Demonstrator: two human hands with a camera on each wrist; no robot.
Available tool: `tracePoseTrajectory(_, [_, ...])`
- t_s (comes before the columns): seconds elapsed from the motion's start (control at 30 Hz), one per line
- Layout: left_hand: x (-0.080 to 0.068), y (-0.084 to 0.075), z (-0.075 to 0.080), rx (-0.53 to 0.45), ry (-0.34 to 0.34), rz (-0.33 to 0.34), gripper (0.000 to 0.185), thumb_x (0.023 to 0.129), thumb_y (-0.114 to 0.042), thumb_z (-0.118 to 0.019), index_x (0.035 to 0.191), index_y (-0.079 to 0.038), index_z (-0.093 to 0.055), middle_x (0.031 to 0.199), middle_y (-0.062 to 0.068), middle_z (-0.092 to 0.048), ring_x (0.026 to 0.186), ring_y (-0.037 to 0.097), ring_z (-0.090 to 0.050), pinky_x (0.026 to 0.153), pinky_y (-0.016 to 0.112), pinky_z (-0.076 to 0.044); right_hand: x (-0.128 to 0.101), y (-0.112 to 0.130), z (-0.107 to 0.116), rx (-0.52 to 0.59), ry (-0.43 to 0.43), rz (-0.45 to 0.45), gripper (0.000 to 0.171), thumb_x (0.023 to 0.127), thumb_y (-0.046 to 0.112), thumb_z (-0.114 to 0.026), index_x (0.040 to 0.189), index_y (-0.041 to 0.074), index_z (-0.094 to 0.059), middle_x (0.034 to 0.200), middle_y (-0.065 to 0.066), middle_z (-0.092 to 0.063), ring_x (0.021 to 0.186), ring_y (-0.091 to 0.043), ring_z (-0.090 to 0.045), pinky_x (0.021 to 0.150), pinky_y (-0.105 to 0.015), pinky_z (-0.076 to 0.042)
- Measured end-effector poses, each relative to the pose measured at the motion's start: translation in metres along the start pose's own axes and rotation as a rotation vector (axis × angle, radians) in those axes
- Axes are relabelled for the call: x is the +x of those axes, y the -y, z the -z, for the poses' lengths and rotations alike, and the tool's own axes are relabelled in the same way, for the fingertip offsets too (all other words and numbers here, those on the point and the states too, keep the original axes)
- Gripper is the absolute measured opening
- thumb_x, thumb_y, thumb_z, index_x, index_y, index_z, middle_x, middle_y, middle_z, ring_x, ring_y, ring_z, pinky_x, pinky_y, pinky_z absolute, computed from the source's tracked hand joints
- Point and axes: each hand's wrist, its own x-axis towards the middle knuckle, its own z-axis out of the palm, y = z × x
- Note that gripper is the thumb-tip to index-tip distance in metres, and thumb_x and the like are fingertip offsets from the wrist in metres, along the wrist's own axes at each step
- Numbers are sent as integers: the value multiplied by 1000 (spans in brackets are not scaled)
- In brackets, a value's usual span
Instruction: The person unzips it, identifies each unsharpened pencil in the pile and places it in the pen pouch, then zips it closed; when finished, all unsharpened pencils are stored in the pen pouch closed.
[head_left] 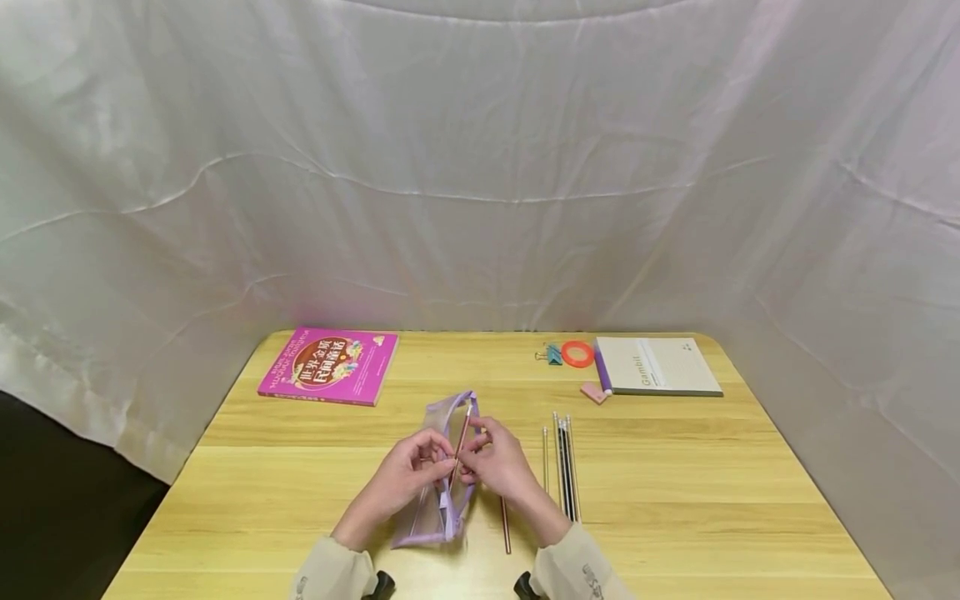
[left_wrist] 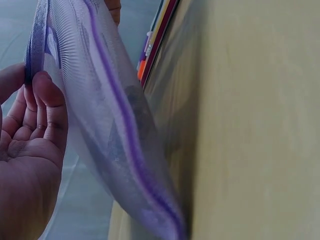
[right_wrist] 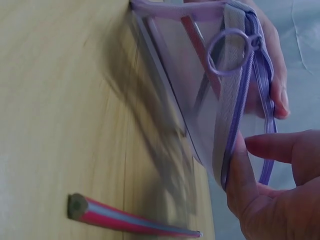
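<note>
pink book (head_left: 328, 365): far left corner of the wooden table (head_left: 675, 483), lying flat, cover up, well apart from the hands.

left hand (head_left: 405, 479): over the middle of the table, near the front edge. fingers curled, pinching the left lip of the pencil case; in the left wrist view the fingertips (left_wrist: 47, 87) sit on the purple zipper edge.

pencil case (head_left: 442, 475): clear mesh pouch with purple trim, between the two hands, bottom edge resting on the table, mouth held apart. the purple ring pull (right_wrist: 227, 50) of the zipper hangs at the top edge in the right wrist view. dim shapes of pencils show through the wall; how many cannot be told.

red pencil in the case (head_left: 460, 446): slanted, upper end sticking out of the mouth of the pouch, between the hands.

right hand (head_left: 498, 467): just right of the case, fingers curled, pinching the right lip of the mouth, thumb (right_wrist: 245, 165) against the zipper band. whether it also holds the slanted pencil cannot be told.

loose red pencil (head_left: 505, 523): flat on the table just beside the right wrist; its blunt end (right_wrist: 77, 206) shows near the pouch.

row of pencils (head_left: 564, 467): flat, side by side, right of the right hand, apart from it.

pink eraser (head_left: 594, 392): behind the row, near the notebook.

binder clip (head_left: 551, 355) and orange ring of tape (head_left: 577, 353): far side, touching or nearly so.

grey notebook (head_left: 656, 367): far right, flat, purple spine.

white cloth (head_left: 480, 167): draped behind and at both sides.
</note>
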Motion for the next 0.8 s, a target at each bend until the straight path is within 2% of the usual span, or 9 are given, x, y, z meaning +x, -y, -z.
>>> tracePoseTrajectory(0.23, [0,-1,2,-3,-7,-2,14,98,-11,-69,109,-4,-65,90,-1,-57,76,6,-56,69,21,-52,-1,3,12,15,29,1,59,94,-4,-68,149,-4,-46,111,-20,-64,70,-18,-70,68,-36,-64])
tracePoseTrajectory(0.5, [0,-4,3,-13,-11,12,15,98,-12,-70,110,-3,-65,89,-1,-56,75,6,-55,67,20,-50,0,-1,34,14,-56,21,53,94,-1,-69,144,-4,-51,109,-18,-62,72,-21,-69,68,-45,-64])
tracePoseTrajectory(0.63, [0,-5,3,-6,-14,17,15,98,-13,-70,109,-4,-65,89,0,-56,74,6,-54,66,20,-50,-1,-8,44,-38,-89,-24,53,93,-1,-69,144,-3,-51,107,-16,-62,73,-25,-70,65,-44,-63])
tracePoseTrajectory(0.8, [1,-6,4,-19,-13,20,15,98,-12,-70,109,-3,-65,89,0,-56,74,6,-55,65,21,-52,-3,-16,45,-163,-65,-95,63,89,1,-75,146,0,-49,104,-13,-63,76,-25,-68,61,-38,-62])
